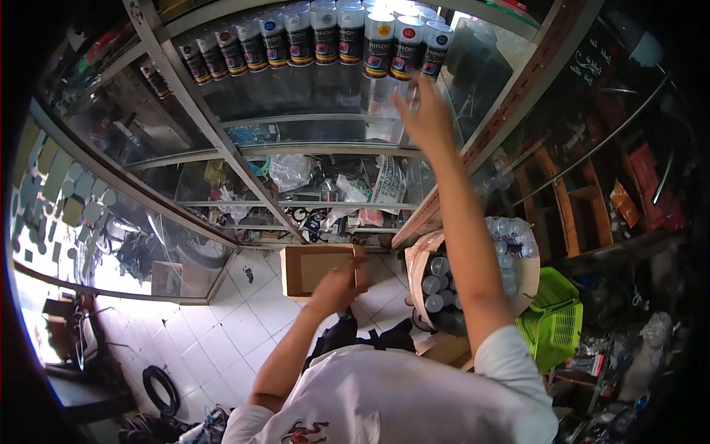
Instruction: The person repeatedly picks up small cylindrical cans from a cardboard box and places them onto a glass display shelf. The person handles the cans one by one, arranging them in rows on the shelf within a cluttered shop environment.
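Observation:
My right hand [429,118] is raised toward the glass shelf, thumb and fingers apart, with nothing in it. Its fingertips are just below and in front of a spray paint can [406,52] with a clear cap and a red dot on top. Beside that can are a yellow-dotted spray can [378,48] and a dark-dotted spray can [436,50], part of a curved row of black-labelled cans. Lower down, my left hand [339,288] hovers at the near right corner of an open cardboard box [294,274]; its fingers are spread and hold nothing I can see.
Right of me, a large carton [420,259] holds several spray cans, with a green plastic basket [551,325] alongside. Glass cabinet frames [214,122] stand ahead and left. Plastic bags [290,172] and small parts fill a lower shelf. A black tyre [161,391] lies on the tiled floor.

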The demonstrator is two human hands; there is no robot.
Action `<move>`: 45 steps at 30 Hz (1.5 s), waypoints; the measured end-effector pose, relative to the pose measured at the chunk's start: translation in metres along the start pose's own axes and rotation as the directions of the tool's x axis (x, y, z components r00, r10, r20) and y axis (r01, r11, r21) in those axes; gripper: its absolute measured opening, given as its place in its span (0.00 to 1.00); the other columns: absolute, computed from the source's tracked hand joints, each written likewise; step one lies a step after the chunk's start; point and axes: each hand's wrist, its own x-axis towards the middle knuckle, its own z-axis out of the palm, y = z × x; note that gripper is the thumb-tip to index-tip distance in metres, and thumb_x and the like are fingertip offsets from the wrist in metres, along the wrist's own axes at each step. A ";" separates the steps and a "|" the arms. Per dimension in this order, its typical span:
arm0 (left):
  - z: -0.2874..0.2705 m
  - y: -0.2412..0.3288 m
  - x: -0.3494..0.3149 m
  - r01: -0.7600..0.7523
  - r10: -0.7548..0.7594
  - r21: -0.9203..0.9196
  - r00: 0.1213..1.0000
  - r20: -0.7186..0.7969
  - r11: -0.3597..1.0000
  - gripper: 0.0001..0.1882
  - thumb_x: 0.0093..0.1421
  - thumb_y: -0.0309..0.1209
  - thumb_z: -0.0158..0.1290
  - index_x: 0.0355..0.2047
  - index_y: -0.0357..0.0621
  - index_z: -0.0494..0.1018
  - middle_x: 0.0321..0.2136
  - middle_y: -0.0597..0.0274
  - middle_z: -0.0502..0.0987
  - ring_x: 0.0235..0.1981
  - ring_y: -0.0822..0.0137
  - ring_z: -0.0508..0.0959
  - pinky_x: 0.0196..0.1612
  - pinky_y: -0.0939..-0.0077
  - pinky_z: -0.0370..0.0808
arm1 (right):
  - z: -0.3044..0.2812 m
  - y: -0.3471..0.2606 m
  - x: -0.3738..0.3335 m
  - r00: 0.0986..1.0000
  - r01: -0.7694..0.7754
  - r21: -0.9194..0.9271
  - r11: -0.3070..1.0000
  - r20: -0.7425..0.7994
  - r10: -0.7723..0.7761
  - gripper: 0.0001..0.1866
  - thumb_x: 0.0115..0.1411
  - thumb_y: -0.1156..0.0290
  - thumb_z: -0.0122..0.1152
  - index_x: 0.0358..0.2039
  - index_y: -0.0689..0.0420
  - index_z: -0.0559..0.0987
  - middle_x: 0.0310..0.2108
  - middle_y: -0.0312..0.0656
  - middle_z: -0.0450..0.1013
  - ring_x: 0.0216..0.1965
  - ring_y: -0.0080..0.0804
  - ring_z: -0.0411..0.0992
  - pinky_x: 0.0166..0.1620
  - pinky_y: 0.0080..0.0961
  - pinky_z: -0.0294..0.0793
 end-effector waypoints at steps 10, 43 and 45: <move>-0.146 0.006 -0.049 -0.079 0.051 -0.072 0.946 -0.321 0.994 0.24 0.60 0.30 0.65 0.56 0.39 0.74 0.52 0.51 0.79 0.53 0.56 0.80 0.57 0.63 0.76 | 0.061 0.035 0.136 0.987 -0.153 -0.597 0.788 -0.139 0.085 0.35 0.62 0.50 0.64 0.66 0.47 0.66 0.65 0.64 0.62 0.62 0.59 0.70 0.57 0.46 0.77; -0.272 0.085 0.396 -0.279 0.713 0.657 0.269 -0.647 0.701 0.45 0.49 0.47 0.74 0.58 0.29 0.69 0.55 0.38 0.74 0.54 0.45 0.76 0.57 0.59 0.73 | -0.173 0.016 -0.389 0.589 -0.579 0.212 0.787 -0.559 0.583 0.42 0.44 0.74 0.81 0.61 0.56 0.71 0.58 0.44 0.63 0.59 0.41 0.70 0.50 0.36 0.86; -0.214 0.114 0.353 -0.610 0.588 0.313 0.321 -0.742 0.728 0.41 0.53 0.37 0.74 0.60 0.29 0.67 0.57 0.44 0.71 0.56 0.55 0.74 0.57 0.65 0.76 | -0.199 0.052 -0.424 0.504 -0.664 0.141 0.735 -0.641 0.579 0.41 0.43 0.76 0.81 0.59 0.58 0.71 0.57 0.45 0.64 0.58 0.40 0.70 0.52 0.36 0.83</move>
